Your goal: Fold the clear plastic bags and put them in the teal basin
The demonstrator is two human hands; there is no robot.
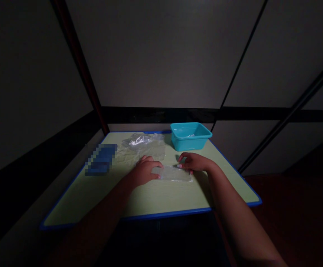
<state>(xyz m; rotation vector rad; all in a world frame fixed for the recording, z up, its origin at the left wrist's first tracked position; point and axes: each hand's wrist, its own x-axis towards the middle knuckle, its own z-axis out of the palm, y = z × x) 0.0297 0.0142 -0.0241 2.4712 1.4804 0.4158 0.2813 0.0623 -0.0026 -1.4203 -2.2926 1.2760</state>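
Note:
A clear plastic bag lies flat on the table, close to its middle. My left hand is at the bag's left end, thumb and forefinger spread apart and touching it. Over the bag's right part, my right hand is bent with its fingers curled down. Something small and whitish shows at those fingertips, too small to name. Behind my left hand lies a heap of crumpled clear plastic.
A turquoise plastic basin stands at the table's back right, with something shiny inside. At the left edge is a blue, pixelated object. The pale table has a blue rim, and a panelled wall rises behind it.

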